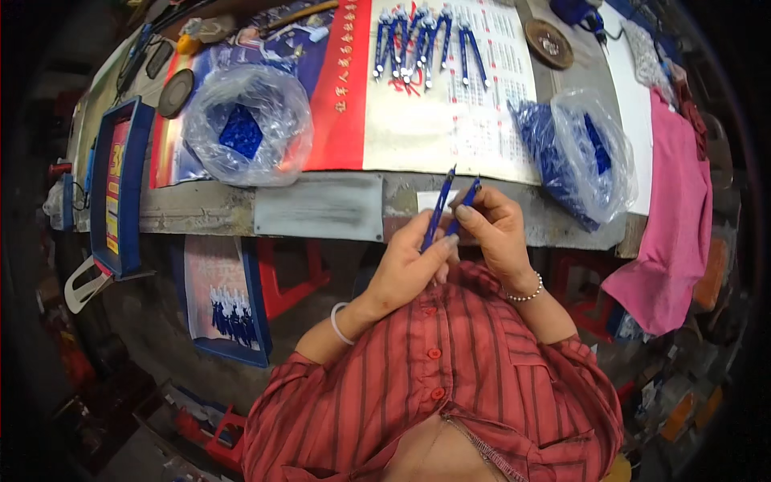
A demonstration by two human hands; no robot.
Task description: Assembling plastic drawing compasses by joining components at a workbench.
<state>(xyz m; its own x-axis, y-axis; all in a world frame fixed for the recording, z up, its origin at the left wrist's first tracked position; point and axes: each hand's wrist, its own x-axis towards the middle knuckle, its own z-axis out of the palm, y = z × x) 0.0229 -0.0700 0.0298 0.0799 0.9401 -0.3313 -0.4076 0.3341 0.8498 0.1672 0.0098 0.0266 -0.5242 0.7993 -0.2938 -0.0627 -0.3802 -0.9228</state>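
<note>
- Compass legs, blue and slender, jut to the far side from the left hand, which grips their near ends; I cannot tell whether they join there.
- Right hand pinches the right-hand leg near its tip; it looks like fitting or adjusting, so the next move calls for a steady left hold and fine fingertip work.
- Beyond, a left bag and a right bag hold blue parts.
- Farthest, more compasses lie on a printed sheet.
</note>
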